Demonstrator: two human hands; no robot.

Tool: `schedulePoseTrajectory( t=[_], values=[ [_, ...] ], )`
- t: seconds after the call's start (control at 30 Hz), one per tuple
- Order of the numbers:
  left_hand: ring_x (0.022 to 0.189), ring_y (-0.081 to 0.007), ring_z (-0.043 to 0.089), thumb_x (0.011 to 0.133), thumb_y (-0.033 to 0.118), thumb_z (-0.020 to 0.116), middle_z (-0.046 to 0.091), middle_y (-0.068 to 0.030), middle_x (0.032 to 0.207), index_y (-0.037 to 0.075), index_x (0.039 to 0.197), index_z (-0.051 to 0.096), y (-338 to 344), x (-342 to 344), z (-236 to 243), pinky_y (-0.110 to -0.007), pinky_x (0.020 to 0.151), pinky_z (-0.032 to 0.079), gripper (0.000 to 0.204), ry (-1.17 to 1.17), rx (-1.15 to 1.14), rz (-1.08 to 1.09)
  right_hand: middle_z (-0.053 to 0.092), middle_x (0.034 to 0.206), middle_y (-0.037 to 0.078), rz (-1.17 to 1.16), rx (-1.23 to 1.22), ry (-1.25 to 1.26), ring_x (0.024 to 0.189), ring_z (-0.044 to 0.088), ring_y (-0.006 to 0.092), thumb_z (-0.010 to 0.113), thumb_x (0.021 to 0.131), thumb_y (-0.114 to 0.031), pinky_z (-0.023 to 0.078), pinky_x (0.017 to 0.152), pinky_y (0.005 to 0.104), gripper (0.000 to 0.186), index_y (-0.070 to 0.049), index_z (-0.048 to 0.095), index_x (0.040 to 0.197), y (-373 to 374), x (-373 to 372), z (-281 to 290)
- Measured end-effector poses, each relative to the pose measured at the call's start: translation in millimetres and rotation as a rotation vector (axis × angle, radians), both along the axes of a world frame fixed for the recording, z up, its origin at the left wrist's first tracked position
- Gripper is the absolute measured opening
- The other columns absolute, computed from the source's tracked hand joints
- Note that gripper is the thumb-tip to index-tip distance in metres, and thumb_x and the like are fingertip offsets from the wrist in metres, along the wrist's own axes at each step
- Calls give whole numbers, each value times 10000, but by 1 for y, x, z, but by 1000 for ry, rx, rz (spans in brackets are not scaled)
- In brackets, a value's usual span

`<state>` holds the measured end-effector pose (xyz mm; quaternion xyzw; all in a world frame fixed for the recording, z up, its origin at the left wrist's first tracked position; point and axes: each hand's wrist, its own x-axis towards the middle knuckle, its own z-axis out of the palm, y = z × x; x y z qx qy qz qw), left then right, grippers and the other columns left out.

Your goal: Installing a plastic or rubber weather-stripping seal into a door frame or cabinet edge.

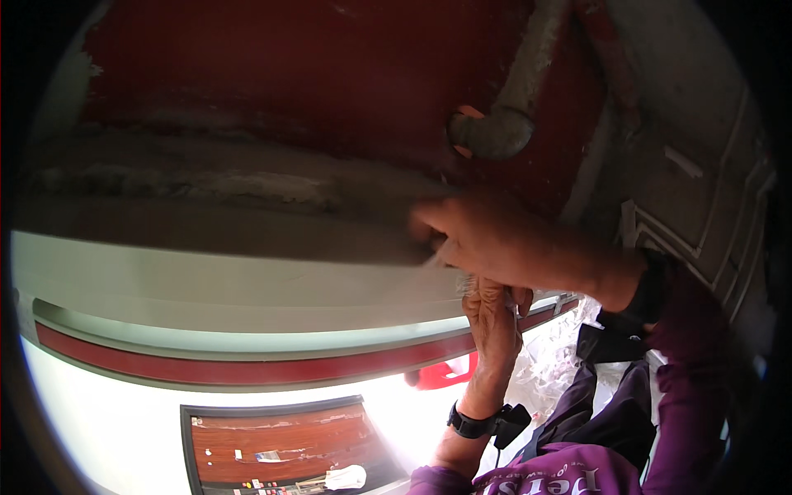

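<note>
Your left hand (492,326) has its fingers curled closed on a crumpled, translucent whitish strip of thin film (463,286); your right hand (487,235) crosses just above, fingers bent and blurred, a pale wisp at their tips, so whether they grip it cannot be told. Risk 1: if the two hands pull unevenly, the film could tear or slip, being apparently thin and limp. Risk 2: your knuckles sit close by the long, smooth, cream-coloured panel (247,285); a sudden release could knock them against its edge. Risk 3: the shade around your right hand may hide a loose end. Appearance of the film: wrinkled, bunched, faintly glossy where light catches it, mostly covered by your fingers; its full length is not visible. Location: at the panel, near its right end, between your hands. Further out: a black wristband with a boxy black unit (472,422) on your left wrist; beyond the panel, a dark red flat surface (247,66) with a dirty grey elbow pipe (499,136) at a hole; lower down, crumpled white sheeting (544,363) and a brown wood-grain rectangular worktop (313,425) carrying small items.
</note>
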<state>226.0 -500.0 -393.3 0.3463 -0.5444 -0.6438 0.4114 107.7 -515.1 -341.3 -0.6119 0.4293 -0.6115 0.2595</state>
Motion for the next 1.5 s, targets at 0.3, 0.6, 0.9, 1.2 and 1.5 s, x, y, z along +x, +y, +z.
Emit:
schedulePoseTrajectory(
  t=[0.3,0.6,0.9,1.2,1.5],
  values=[
    [552,-88,418,801,187,408,410,-5,587,35,708,445,-5,3,-12,-181,422,310,181,65,127,17,499,535,125,-6,102,-185,442,509,206,454,668,-27,388,366,281,106,50,476,737,1,17,-5],
    [536,-63,417,855,240,307,445,12,578,46,734,420,-11,6,-8,-202,514,331,255,-819,-1349,175,458,564,119,-93,18,-35,521,464,221,469,777,-253,367,502,336,252,-9,451,713,-13,35,-5],
    [471,-67,408,838,298,386,456,-11,560,62,753,402,-3,-6,-8,-190,425,311,252,96,-89,190,475,570,142,101,-30,-217,492,450,210,456,780,-160,361,467,318,152,-26,475,713,1,24,10],
    [432,-50,354,848,340,340,408,9,524,68,732,401,-3,-6,-18,-191,385,259,303,-295,-714,293,494,673,55,-381,-229,327,513,455,129,409,798,-147,378,474,286,172,-33,478,906,-38,41,-30],
    [414,-26,300,863,306,312,352,34,482,71,662,421,-1,-5,-5,-173,372,205,328,-101,-222,222,483,553,78,-162,69,-222,494,446,164,437,797,-208,374,504,311,226,0,515,753,-35,35,-13]
  ],
)
